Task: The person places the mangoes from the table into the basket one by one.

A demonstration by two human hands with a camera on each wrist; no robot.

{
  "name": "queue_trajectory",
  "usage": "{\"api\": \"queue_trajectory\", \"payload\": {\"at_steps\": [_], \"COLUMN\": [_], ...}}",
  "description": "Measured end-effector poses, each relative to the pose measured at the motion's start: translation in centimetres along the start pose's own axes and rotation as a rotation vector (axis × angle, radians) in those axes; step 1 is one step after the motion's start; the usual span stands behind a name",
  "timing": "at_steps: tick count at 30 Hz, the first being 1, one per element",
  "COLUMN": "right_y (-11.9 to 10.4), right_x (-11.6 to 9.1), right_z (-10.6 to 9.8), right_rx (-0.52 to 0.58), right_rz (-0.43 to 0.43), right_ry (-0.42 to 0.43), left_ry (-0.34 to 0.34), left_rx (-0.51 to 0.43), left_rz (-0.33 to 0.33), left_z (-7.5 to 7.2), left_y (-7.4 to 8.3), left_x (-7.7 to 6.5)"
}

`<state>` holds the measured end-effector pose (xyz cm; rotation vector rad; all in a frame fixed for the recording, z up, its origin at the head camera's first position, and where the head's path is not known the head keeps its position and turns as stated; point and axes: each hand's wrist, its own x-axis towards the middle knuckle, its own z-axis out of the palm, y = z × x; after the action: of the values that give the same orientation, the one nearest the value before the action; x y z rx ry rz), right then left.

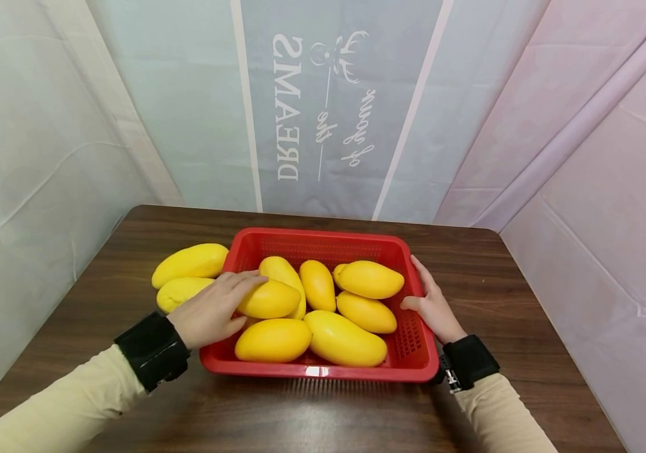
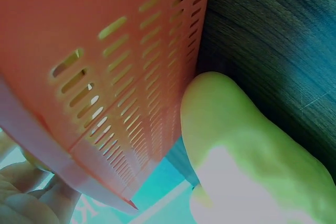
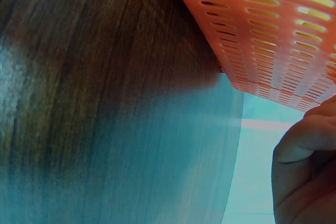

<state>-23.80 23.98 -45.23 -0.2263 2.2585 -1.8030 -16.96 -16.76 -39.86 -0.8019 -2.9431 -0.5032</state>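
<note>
A red perforated plastic basket stands on the table with several yellow mangoes inside. My left hand reaches over its left wall and grips a mango that lies above the others. Near the front of the basket are two larger-looking mangoes. On the right side, my right hand holds the basket's rim, thumb inside and fingers outside. In the right wrist view, curled fingers show by the basket wall. The left wrist view shows the hand partly behind the rim.
Two more mangoes, one farther back and one nearer, lie on the dark wooden table left of the basket. A printed cloth hangs behind the table, with pale sheets on both sides.
</note>
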Motion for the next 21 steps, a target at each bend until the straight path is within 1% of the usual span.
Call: {"api": "queue_trajectory", "payload": {"at_steps": [4, 13, 21], "right_y": [0.02, -0.08, -0.09], "right_x": [0.03, 0.03, 0.06], "right_z": [0.01, 0.03, 0.01], "right_rx": [0.0, 0.004, 0.002], "right_rz": [-0.002, 0.002, 0.008], "right_ry": [0.001, -0.001, 0.0], "left_ry": [0.026, 0.041, 0.027], "left_rx": [0.009, 0.005, -0.035], "left_rz": [0.02, 0.066, 0.046], "left_z": [0.15, 0.61, 0.71], "left_y": [-0.01, -0.23, -0.41], "left_x": [0.06, 0.32, 0.23]}}
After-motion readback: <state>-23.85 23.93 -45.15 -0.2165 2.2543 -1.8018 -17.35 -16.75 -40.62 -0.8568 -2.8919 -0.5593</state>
